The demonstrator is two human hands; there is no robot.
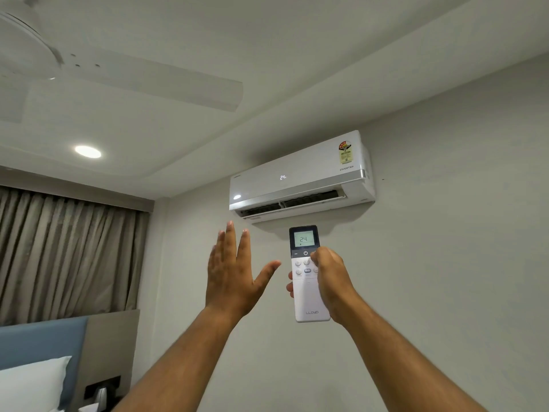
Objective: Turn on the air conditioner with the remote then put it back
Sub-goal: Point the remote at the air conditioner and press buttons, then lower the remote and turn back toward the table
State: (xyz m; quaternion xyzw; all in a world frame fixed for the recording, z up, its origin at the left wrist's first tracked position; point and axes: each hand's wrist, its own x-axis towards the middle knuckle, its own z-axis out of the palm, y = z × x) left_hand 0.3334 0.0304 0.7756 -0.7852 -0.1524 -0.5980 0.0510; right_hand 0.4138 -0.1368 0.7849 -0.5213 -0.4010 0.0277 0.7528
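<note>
A white air conditioner point(300, 173) hangs high on the wall, its front showing 24 and its lower flap open. My right hand point(331, 281) holds a white remote point(307, 292) upright just below the unit, thumb near the buttons to the right of the power key. The remote's screen reads 24. My left hand point(234, 272) is raised to the left of the remote, palm toward the unit, fingers spread, holding nothing.
A white ceiling fan point(124, 75) spans the upper left, with a round ceiling light point(88, 151) lit below it. Beige curtains point(65, 251) cover the left wall. A blue headboard point(41, 340), a white pillow point(29, 385) and a bedside nook point(101, 388) sit at the lower left.
</note>
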